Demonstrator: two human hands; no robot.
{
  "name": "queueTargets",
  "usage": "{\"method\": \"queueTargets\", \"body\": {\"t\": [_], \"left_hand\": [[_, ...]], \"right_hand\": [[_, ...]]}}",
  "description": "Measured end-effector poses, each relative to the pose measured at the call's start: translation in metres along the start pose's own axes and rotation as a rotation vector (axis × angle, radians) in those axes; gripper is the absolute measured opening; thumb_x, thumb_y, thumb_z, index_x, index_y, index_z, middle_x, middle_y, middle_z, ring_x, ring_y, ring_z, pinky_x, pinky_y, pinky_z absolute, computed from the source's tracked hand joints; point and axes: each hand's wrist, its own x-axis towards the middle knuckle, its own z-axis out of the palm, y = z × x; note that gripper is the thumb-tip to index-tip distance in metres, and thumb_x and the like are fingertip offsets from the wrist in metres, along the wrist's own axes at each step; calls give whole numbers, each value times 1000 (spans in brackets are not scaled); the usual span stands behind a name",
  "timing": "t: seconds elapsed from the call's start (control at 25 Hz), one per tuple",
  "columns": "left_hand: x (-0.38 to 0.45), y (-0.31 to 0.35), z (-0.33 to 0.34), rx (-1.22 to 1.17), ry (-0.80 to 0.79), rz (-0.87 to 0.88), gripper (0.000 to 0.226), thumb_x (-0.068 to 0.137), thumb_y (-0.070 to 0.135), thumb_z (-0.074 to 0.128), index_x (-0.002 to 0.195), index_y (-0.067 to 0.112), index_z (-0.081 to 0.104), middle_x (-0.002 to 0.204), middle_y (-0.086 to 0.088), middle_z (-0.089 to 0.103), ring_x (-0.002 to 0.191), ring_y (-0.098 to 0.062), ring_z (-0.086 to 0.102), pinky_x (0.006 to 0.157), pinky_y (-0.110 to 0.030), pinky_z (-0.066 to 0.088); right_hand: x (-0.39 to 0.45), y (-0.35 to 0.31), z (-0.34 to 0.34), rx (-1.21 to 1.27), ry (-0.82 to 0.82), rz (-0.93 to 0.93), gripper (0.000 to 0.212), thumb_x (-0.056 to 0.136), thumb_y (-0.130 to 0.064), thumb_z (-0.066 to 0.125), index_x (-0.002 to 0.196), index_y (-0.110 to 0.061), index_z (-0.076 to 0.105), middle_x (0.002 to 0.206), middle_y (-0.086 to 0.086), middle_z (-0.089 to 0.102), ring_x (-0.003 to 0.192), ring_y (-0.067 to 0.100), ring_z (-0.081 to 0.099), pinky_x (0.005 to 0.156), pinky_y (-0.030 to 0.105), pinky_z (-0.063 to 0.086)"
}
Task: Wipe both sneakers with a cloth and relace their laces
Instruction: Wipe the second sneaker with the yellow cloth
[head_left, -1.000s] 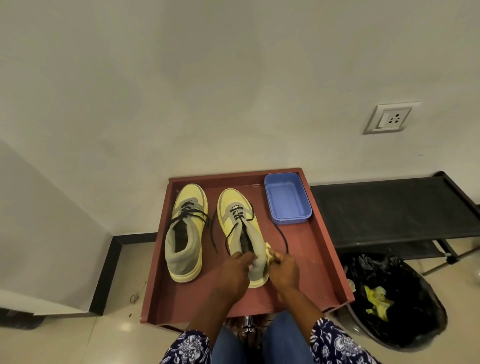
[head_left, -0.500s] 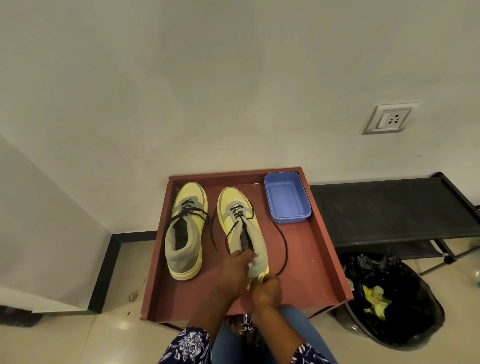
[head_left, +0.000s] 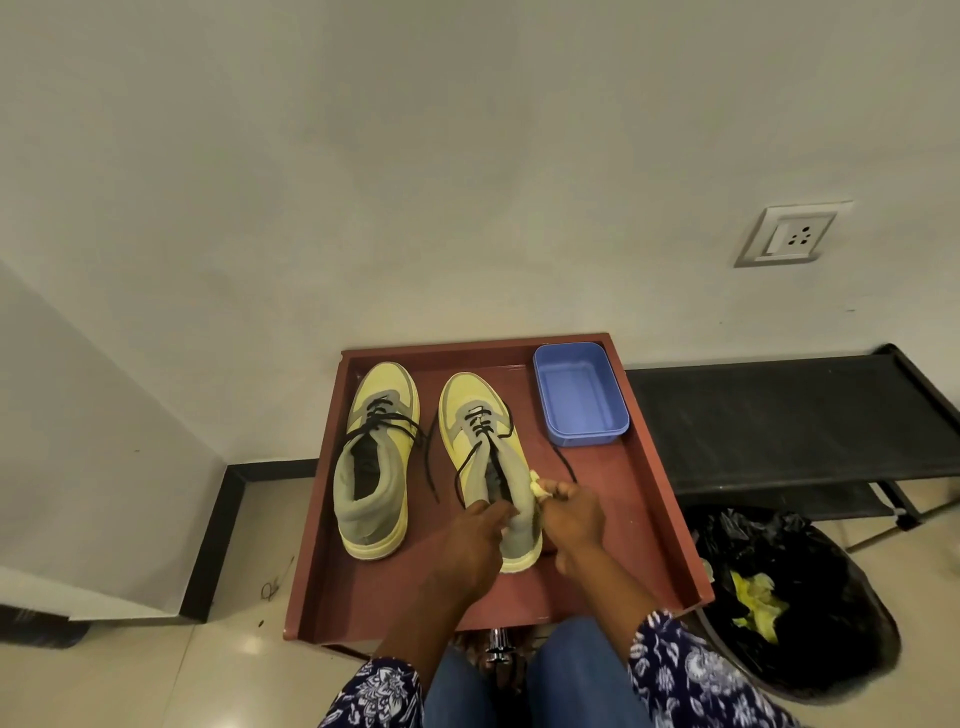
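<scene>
**A:** Where was the sneaker you were working on at that point?

**B:** The right-hand sneaker (head_left: 485, 462) sat on the red tray (head_left: 644, 525), toe to the wall, its black lace (head_left: 563, 460) loose and trailing onto the tray beside it. My left hand (head_left: 475, 543) gripped the heel collar to steady it. My right hand (head_left: 569, 512) was curled round a small yellow cloth (head_left: 535, 480), pressing it against the outer side of the grey ankle.

**A:** What had just changed?

**B:** Half a second before, my right hand was down at the back of the heel, close against my left. By this moment it had come forward and up along the outer side. 1 second back it was in nearly that same spot, so I judge I was rubbing back and forth along that flank.

**A:** And what did that mean for the job?

**B:** That I was in the wiping stage on sneaker 1 of 2, I'd say. The other sneaker (head_left: 376, 462) stood just beside it, apart from my hands, its lace also slack. Relacing on both looked yet to be done.

**A:** Anything else around?

**B:** A blue tub (head_left: 579, 402) in the tray's far right corner, a black rack (head_left: 789, 421) to the right, and a bin lined with a black bag (head_left: 789, 608) below it.
</scene>
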Motion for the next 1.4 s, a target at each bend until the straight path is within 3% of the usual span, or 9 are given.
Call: {"method": "queueTargets", "body": {"t": [0.32,0.52,0.6,0.68,0.8,0.88,1.0,1.16,1.4], "left_hand": [[-2,3,-1,-42,24,34,43,74,16,34,99,-2,64,91,-19,60,81,-25,56,67,-24,35],[-3,2,-1,-30,-3,17,40,78,19,36,102,2,63,90,-16,56,78,-25,53,66,-28,38],[-3,1,0,-19,-5,19,39,80,19,37,103,3,63,93,-17,58,79,-22,52,66,-22,36],[-2,-3,1,-2,-8,29,36,80,19,36,102,9,63,93,-18,58,81,-26,55,66,-24,35],[-1,-5,2,-1,-8,50,22,80,19,36,95,27,51,83,-9,50,73,-23,50,61,-29,37],[0,-4,2,-32,3,65,31,78,18,35,96,15,60,81,-6,46,73,-18,44,58,-12,31],[2,1,0,-69,0,57,51,77,26,30,103,-4,62,88,-13,54,80,-13,44,64,-5,33],[0,3,0,-30,-26,17,64,71,37,22,109,3,61,90,-9,51,81,-14,47,61,-13,27],[0,0,3,39,-47,-63,38,79,14,37,109,5,59,90,-14,55,85,-32,56,66,-26,33]], "right_hand": [[31,-34,12,-223,-234,-126,28,86,-2,51,101,-14,70,112,5,68,102,20,61,94,38,51],[41,-45,14,-382,-349,-247,32,87,-1,48,112,-8,66,109,0,65,105,19,58,83,26,46],[47,-38,14,-437,-342,-229,29,88,-6,51,114,-8,65,118,4,64,111,21,58,82,23,42],[47,-29,11,-463,-317,-173,28,90,-10,52,115,-6,64,122,7,63,109,19,56,81,22,39],[39,-16,5,-406,-284,-120,22,89,-6,51,99,-6,70,102,7,68,94,16,58,69,22,42],[32,-7,2,-368,-287,-95,25,86,-2,50,94,-10,72,92,3,68,87,15,58,67,24,46],[22,6,-3,-324,-260,-68,30,83,0,50,95,-15,73,92,4,71,82,15,60,74,33,53],[2,23,-6,-310,-186,-90,26,81,-1,53,93,-11,73,92,11,72,77,17,60,66,30,48],[-29,36,6,-261,-10,-7,19,85,-2,53,95,1,69,98,17,69,84,27,61,69,30,45]]}}
